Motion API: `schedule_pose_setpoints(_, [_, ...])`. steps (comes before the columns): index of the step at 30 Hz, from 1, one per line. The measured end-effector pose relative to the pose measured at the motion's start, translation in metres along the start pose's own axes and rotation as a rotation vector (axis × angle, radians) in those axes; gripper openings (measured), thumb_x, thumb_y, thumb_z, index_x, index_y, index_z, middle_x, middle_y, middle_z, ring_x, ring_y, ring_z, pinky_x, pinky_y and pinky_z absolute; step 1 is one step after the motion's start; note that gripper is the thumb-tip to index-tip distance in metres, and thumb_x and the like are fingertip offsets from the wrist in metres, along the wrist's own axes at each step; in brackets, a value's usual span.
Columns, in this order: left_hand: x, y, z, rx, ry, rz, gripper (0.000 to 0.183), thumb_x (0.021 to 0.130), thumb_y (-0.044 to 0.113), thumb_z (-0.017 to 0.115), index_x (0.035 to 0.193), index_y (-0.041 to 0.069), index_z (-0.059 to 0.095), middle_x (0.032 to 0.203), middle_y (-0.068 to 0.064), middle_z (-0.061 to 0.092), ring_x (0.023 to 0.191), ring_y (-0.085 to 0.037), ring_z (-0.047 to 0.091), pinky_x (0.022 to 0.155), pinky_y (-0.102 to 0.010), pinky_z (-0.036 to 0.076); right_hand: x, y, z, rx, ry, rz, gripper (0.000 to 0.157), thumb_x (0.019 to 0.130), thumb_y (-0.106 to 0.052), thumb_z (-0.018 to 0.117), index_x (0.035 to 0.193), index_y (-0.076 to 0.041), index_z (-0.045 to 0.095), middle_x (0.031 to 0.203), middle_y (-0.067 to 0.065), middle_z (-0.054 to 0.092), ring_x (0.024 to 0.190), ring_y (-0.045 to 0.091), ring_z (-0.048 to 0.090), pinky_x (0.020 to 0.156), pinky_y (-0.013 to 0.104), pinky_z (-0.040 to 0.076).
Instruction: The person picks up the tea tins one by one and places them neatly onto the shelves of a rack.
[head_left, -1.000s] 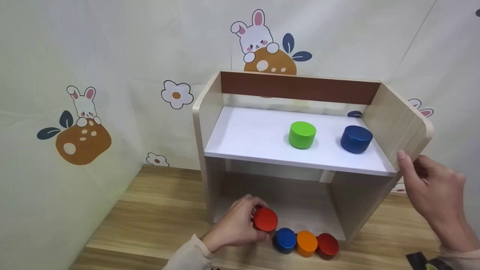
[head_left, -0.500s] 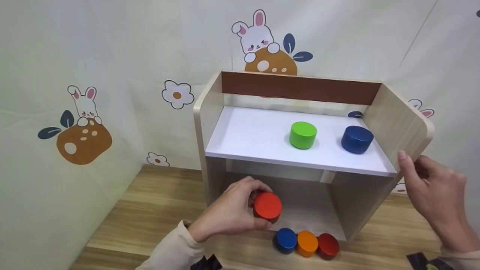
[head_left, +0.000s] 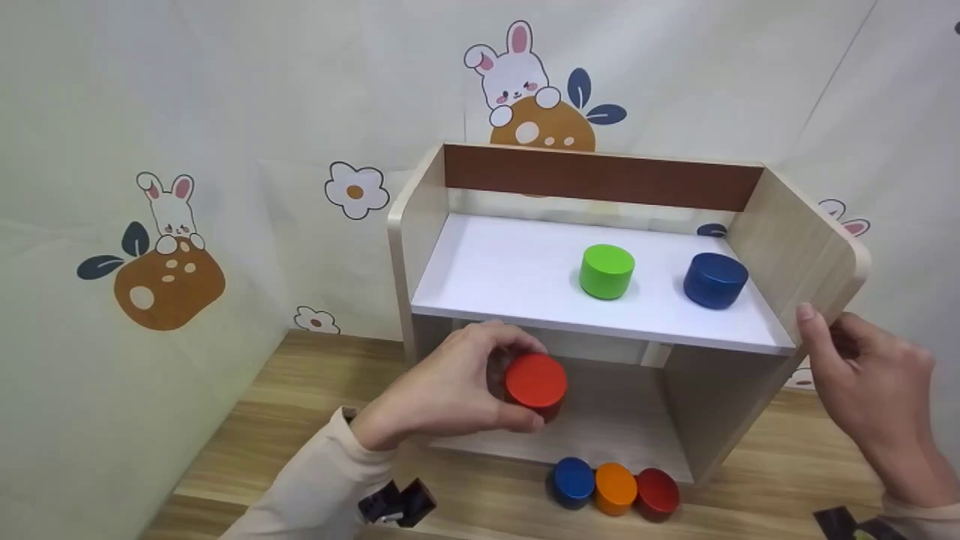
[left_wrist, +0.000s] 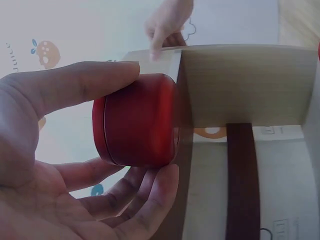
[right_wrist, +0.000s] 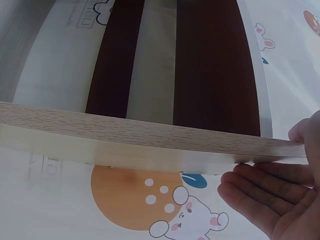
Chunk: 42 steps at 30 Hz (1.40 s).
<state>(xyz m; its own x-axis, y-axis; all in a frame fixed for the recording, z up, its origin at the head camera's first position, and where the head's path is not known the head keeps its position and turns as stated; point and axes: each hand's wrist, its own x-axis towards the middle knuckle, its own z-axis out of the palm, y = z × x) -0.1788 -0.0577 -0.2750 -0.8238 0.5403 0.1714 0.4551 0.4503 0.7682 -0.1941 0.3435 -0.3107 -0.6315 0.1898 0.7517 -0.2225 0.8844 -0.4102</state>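
My left hand (head_left: 450,382) grips a red round tin (head_left: 535,384) between thumb and fingers, in front of the shelf's lower compartment. A lid seam shows on the tin (left_wrist: 142,120) in the left wrist view. My right hand (head_left: 874,375) holds the front edge of the right side panel (head_left: 799,247) of a small wooden shelf, thumb on the inner side. From the right wrist view, its fingers (right_wrist: 265,195) lie along the panel's outer face. On the white upper board (head_left: 495,262) stand a green tin (head_left: 607,271) and a dark blue tin (head_left: 715,280).
A blue tin (head_left: 574,482), an orange tin (head_left: 615,488) and a dark red tin (head_left: 657,494) stand in a row on the wooden table (head_left: 330,390), before the lower board (head_left: 615,442). A patterned cloth (head_left: 262,90) hangs behind and to the left.
My left hand has lifted the red tin up from beside the row of tins, towards the upper board. The right hand stays on the side panel.
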Motion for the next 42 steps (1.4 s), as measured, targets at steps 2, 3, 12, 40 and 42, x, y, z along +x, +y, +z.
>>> schedule_pose_setpoints(2, [0.003,0.002,-0.005,-0.004,-0.006,-0.001,0.053,0.070,0.014,0.091,0.118,0.010,0.069,0.104,0.004,0.065,0.098,-0.018,0.056,0.090,-0.043,0.047,0.000,0.000,0.000,-0.004,-0.007,0.009,0.036,0.097,-0.024,0.065,0.085,0.010,0.073,0.080,0.030,0.070,0.069,-0.034,0.034,0.055,0.004,0.029])
schedule_pose_setpoints(3, [0.004,0.003,-0.008,-0.007,-0.009,-0.004,0.053,0.070,0.014,0.091,0.118,0.010,0.069,0.104,0.003,0.065,0.099,-0.019,0.056,0.091,-0.043,0.047,0.000,-0.001,0.000,-0.008,-0.016,0.016,0.037,0.097,-0.023,0.065,0.088,0.011,0.073,0.082,0.031,0.070,0.067,-0.028,0.045,0.055,0.003,0.029])
schedule_pose_setpoints(12, [0.014,0.016,-0.029,-0.028,0.008,-0.047,0.050,0.075,0.013,0.088,0.121,0.011,0.068,0.109,-0.001,0.064,0.096,-0.022,0.062,0.089,-0.038,0.050,-0.001,-0.002,0.000,-0.006,-0.032,0.028,0.038,0.098,-0.023,0.063,0.092,0.013,0.073,0.086,0.034,0.069,0.068,-0.021,0.055,0.056,0.000,0.029])
schedule_pose_setpoints(40, [0.075,0.003,-0.069,-0.069,0.127,-0.224,0.056,0.074,0.013,0.089,0.124,0.006,0.066,0.115,-0.007,0.065,0.102,-0.028,0.060,0.090,-0.035,0.047,0.001,0.002,0.001,0.040,0.047,-0.028,0.036,0.093,-0.023,0.069,0.071,0.005,0.071,0.067,0.024,0.069,0.053,-0.020,0.038,0.048,0.012,0.026])
schedule_pose_setpoints(42, [0.079,0.000,-0.069,-0.079,0.131,-0.236,0.055,0.074,0.012,0.089,0.124,0.004,0.066,0.114,-0.008,0.065,0.102,-0.027,0.060,0.091,-0.035,0.046,0.001,0.002,0.001,0.038,0.045,-0.027,0.036,0.093,-0.023,0.069,0.072,0.006,0.071,0.068,0.024,0.069,0.055,-0.021,0.037,0.048,0.011,0.026])
